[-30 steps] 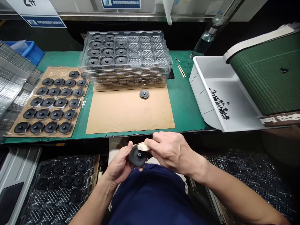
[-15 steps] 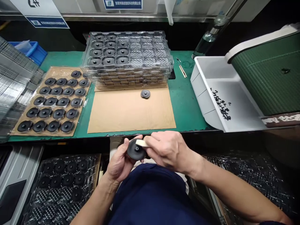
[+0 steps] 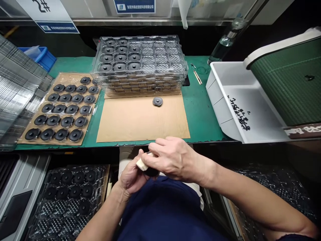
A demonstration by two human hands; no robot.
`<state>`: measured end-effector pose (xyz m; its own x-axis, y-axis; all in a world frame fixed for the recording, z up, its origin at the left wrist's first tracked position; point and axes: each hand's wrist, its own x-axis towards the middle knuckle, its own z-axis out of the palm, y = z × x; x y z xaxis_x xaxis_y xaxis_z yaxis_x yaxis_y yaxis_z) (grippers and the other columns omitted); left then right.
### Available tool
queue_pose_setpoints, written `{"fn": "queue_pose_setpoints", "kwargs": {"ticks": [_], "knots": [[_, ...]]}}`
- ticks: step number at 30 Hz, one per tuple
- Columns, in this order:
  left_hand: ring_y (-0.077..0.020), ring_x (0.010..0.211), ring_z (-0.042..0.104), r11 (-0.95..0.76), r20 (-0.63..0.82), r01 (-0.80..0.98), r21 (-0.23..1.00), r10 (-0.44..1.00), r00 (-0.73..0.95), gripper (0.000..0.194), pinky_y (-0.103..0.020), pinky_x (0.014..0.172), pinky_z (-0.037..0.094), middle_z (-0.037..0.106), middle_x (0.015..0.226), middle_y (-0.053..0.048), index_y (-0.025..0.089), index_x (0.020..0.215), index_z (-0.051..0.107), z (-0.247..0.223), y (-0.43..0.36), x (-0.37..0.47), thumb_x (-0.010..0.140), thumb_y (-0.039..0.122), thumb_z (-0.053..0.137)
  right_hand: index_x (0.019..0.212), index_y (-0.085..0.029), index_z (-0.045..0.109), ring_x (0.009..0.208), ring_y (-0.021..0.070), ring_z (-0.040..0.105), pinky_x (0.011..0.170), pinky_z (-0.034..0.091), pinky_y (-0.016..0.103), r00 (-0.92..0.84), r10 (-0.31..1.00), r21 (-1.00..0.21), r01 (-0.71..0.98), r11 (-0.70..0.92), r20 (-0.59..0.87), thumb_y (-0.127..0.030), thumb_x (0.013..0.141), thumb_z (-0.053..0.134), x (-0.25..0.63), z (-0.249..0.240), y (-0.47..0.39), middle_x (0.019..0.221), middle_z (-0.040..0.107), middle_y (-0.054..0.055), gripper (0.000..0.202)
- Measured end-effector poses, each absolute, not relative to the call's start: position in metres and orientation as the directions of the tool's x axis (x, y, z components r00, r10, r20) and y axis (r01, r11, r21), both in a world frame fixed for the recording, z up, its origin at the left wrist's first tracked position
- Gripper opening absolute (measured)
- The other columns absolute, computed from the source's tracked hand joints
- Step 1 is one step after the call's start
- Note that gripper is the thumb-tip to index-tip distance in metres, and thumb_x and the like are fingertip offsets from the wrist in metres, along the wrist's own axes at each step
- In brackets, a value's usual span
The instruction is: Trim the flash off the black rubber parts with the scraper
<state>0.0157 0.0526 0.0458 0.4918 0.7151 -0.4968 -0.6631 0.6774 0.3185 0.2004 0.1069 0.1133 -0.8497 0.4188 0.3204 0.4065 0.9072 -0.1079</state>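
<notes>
Close to my body, below the bench edge, my left hand (image 3: pixel 131 175) grips a round black plastic part (image 3: pixel 151 172) with a small hub. My right hand (image 3: pixel 169 159) is closed on a cream-coloured pad (image 3: pixel 142 164), which lies against the part's face. The right hand and the pad hide most of the part. A similar single black part (image 3: pixel 157 101) rests on the cardboard sheet (image 3: pixel 125 124) ahead of my hands. Behind it, a stack of clear blister trays (image 3: pixel 150 83) holds more black parts in its left pockets; the right pockets hold none.
To the left lies another tray (image 3: pixel 56 117) full of black parts. On the right, a white bin (image 3: pixel 230 117) contains small black scraps, beside a green panel (image 3: pixel 288 80). A small pair of nippers (image 3: pixel 197 74) and a bottle (image 3: pixel 223 45) are near the back. Lower trays (image 3: pixel 60 214) flank me.
My right hand has moved the pad left and down across the part, covering its hub and most of its face. The bench appears shifted slightly right in view.
</notes>
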Motion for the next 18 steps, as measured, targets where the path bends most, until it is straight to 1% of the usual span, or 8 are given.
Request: {"fn": "queue_pose_setpoints", "kwargs": {"ticks": [2, 4, 6, 8, 10, 13, 15, 18], "knots": [[-0.017, 0.079, 0.074, 0.548, -0.498, -0.747, 0.377, 0.8, 0.336, 0.033, -0.026, 0.071, 0.065, 0.08, 0.093, -0.004, 0.018, 0.1, 0.08, 0.048, 0.055, 0.011, 0.082, 0.046, 0.083, 0.096, -0.017, 0.062, 0.068, 0.0156, 0.048, 0.063, 0.027, 0.033, -0.771, 0.538, -0.196, 0.501, 0.843, 0.342, -0.023, 0.103, 0.048, 0.198, 0.109, 0.103, 0.081, 0.061, 0.002, 0.016], [-0.0177, 0.096, 0.075, 0.406, -0.477, -0.783, 0.472, 0.864, 0.16, 0.04, -0.026, 0.085, 0.063, 0.08, 0.109, -0.004, 0.022, 0.116, 0.077, 0.05, 0.057, 0.005, 0.081, 0.039, 0.086, 0.082, -0.018, 0.057, 0.061, 0.0134, 0.045, 0.06, 0.025, 0.032, -0.659, 0.669, -0.322, 0.587, 0.743, 0.344, -0.028, 0.103, 0.049, 0.198, 0.103, 0.098, 0.071, 0.058, -0.001, 0.024], [-0.0197, 0.106, 0.074, 0.346, -0.454, -0.769, 0.537, 0.887, 0.083, 0.046, -0.027, 0.091, 0.061, 0.079, 0.115, -0.006, 0.022, 0.123, 0.074, 0.05, 0.058, 0.0, 0.081, 0.035, 0.086, 0.077, -0.019, 0.054, 0.056, 0.0122, 0.042, 0.057, 0.023, 0.032, -0.588, 0.744, -0.396, 0.632, 0.667, 0.316, -0.03, 0.102, 0.05, 0.198, 0.098, 0.093, 0.065, 0.054, -0.002, 0.028], [-0.0211, 0.1, 0.075, 0.393, -0.471, -0.742, 0.543, 0.874, 0.119, 0.045, -0.03, 0.089, 0.063, 0.079, 0.112, -0.007, 0.021, 0.124, 0.074, 0.047, 0.057, -0.003, 0.083, 0.036, 0.085, 0.077, -0.019, 0.054, 0.057, 0.0125, 0.043, 0.058, 0.022, 0.033, -0.581, 0.763, -0.386, 0.66, 0.645, 0.282, -0.028, 0.102, 0.05, 0.198, 0.097, 0.093, 0.066, 0.055, -0.002, 0.027], [-0.0211, 0.086, 0.076, 0.499, -0.509, -0.709, 0.499, 0.83, 0.226, 0.04, -0.034, 0.078, 0.066, 0.08, 0.103, -0.007, 0.018, 0.117, 0.077, 0.043, 0.055, -0.002, 0.085, 0.042, 0.081, 0.083, -0.019, 0.057, 0.062, 0.014, 0.047, 0.061, 0.024, 0.033, -0.636, 0.729, -0.318, 0.657, 0.684, 0.253, -0.025, 0.103, 0.049, 0.198, 0.101, 0.097, 0.073, 0.058, 0.0, 0.023], [-0.0224, 0.075, 0.074, 0.638, -0.502, -0.665, 0.39, 0.752, 0.427, 0.04, -0.035, 0.064, 0.065, 0.079, 0.091, -0.008, 0.014, 0.101, 0.08, 0.039, 0.053, 0.003, 0.087, 0.052, 0.076, 0.094, -0.018, 0.062, 0.069, 0.0164, 0.049, 0.064, 0.027, 0.033, -0.792, 0.565, -0.213, 0.525, 0.824, 0.233, -0.026, 0.103, 0.052, 0.195, 0.11, 0.107, 0.083, 0.062, 0.002, 0.015], [-0.0208, 0.078, 0.075, 0.632, -0.465, -0.692, 0.349, 0.758, 0.458, 0.038, -0.033, 0.067, 0.065, 0.08, 0.094, -0.007, 0.016, 0.098, 0.08, 0.04, 0.054, 0.005, 0.085, 0.052, 0.078, 0.097, -0.018, 0.062, 0.071, 0.0169, 0.05, 0.065, 0.028, 0.033, -0.824, 0.504, -0.202, 0.465, 0.862, 0.259, -0.028, 0.103, 0.053, 0.192, 0.114, 0.11, 0.086, 0.064, 0.003, 0.014], [-0.0177, 0.096, 0.075, 0.442, -0.422, -0.793, 0.42, 0.868, 0.26, 0.035, -0.029, 0.086, 0.063, 0.08, 0.111, -0.002, 0.026, 0.112, 0.078, 0.046, 0.057, 0.002, 0.082, 0.043, 0.084, 0.087, -0.018, 0.058, 0.065, 0.0148, 0.049, 0.062, 0.027, 0.032, -0.699, 0.654, -0.311, 0.577, 0.755, 0.291, -0.029, 0.104, 0.048, 0.188, 0.112, 0.105, 0.077, 0.062, 0.001, 0.023]]}}
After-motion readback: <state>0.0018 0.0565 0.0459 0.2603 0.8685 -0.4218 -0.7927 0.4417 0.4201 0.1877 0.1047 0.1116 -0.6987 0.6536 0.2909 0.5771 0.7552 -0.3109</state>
